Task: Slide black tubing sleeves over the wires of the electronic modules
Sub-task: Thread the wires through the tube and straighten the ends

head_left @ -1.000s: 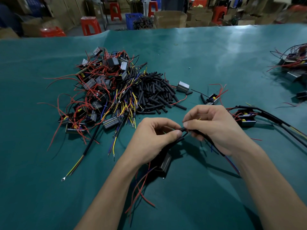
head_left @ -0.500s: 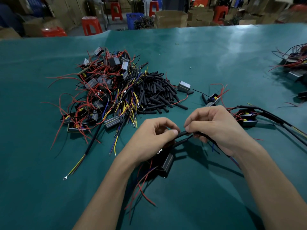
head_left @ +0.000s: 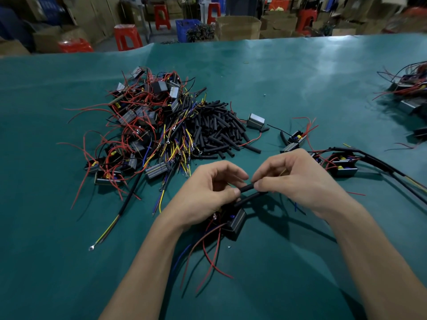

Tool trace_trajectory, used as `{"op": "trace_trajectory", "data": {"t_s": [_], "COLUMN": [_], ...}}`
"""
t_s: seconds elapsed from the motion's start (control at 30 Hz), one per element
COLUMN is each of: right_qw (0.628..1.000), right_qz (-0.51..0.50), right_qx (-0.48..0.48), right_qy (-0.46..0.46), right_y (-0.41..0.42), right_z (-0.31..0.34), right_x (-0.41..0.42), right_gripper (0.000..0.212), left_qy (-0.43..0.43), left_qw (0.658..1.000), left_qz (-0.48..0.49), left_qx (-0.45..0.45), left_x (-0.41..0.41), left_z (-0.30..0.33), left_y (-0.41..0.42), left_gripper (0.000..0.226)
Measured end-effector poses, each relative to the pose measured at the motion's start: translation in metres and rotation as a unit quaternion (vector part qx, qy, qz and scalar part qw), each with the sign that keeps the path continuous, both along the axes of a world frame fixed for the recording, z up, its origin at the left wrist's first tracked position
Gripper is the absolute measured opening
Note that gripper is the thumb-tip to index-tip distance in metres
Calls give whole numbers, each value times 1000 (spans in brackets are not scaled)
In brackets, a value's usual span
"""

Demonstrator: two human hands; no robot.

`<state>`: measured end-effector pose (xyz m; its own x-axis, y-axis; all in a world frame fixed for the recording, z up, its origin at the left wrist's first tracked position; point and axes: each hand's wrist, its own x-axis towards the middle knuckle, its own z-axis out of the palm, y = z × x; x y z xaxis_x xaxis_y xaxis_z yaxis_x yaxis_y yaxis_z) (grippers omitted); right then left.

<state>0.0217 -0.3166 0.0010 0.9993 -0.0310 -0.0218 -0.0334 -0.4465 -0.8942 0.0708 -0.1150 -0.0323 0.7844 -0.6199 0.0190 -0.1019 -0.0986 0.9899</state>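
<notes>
A small dark electronic module (head_left: 235, 222) hangs just under my left hand (head_left: 205, 192), with red and blue wires trailing toward me. Two black tubing sleeves run from it up to the right. My left hand pinches the upper black sleeve (head_left: 246, 188) near the module end. My right hand (head_left: 293, 179) pinches the same sleeve's other end, with the sleeved wires running on under its palm. The lower sleeve (head_left: 250, 198) lies just beneath. A heap of loose black sleeves (head_left: 217, 130) lies beyond my hands.
A tangle of modules with red, yellow and blue wires (head_left: 143, 132) lies at the left on the green table cover (head_left: 277, 72). Sleeved modules (head_left: 342, 166) sit right of my hands, more (head_left: 411, 93) at the far right edge. Red stools and cardboard boxes stand behind.
The sleeve between my fingers has slid toward the module, and my two hands have come closer together. The module has stayed under my left hand.
</notes>
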Motion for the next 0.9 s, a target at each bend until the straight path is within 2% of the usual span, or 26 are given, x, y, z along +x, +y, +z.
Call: {"op": "trace_trajectory", "data": {"t_s": [0.3,0.47,0.53,0.9], "right_qw": [1000,1000,999,998], "right_qz": [0,-9,-5,-12], "right_qx": [16,21,22,57], "right_qy": [-2,21,28,3], "right_y": [-6,-8,-9,-13], "right_z": [3,-1,-3,0], "right_x": [0,1,1,1], "right_gripper": [19,9,12,12], "left_qy": [7,-2,-11,7], "left_qw": [1000,999,998,999], "left_qz": [19,45,56,46], "left_qx": [15,-2,-4,-5], "left_x": [-2,-5,-5,-3], "left_z": [1,5,5,3], "left_y": [-2,-3,-4,-4], "left_gripper": [27,27,28,26]}}
